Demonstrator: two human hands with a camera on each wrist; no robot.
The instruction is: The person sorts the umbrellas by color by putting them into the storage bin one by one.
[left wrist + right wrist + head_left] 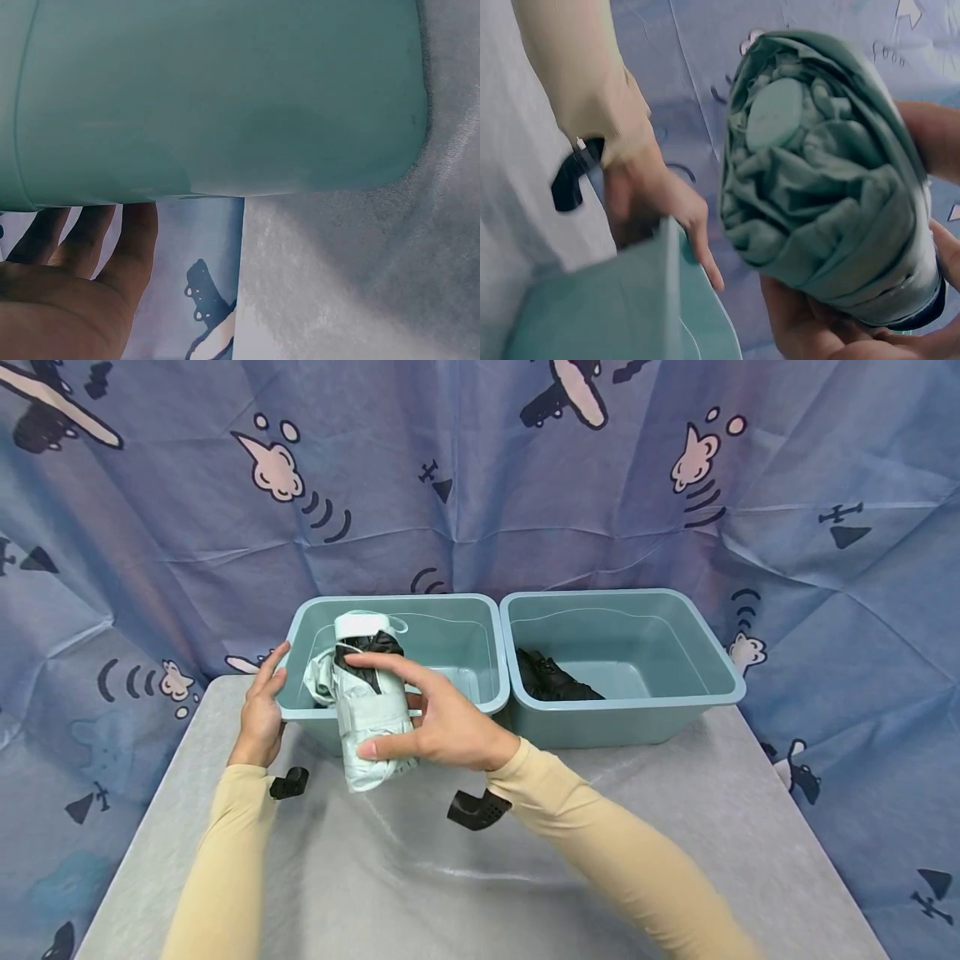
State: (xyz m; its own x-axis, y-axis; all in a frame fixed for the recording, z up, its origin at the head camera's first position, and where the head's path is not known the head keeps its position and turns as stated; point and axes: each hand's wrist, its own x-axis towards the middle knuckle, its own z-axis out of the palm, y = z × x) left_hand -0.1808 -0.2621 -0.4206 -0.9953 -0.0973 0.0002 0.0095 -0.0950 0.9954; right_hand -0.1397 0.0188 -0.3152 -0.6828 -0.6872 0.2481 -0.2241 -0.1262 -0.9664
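Observation:
A folded compact umbrella (371, 710) in pale mint, with black showing near its white handle end (363, 625), is gripped by my right hand (442, 718) over the front rim of the left bin (405, 599). In the right wrist view, the bunched mint fabric of the umbrella (810, 195) faces the camera, with fingers around its side. My left hand (260, 718) rests against the left end of that bin, its fingers straight along the outside. The left wrist view has those fingers touching the bin's outer wall (225, 97).
A second blue-green bin (622, 703) stands beside the first on the right, with a black bundle (555, 678) in its left part. Both stand on a grey-covered table (465, 893). A patterned blue curtain (465, 485) hangs right behind them.

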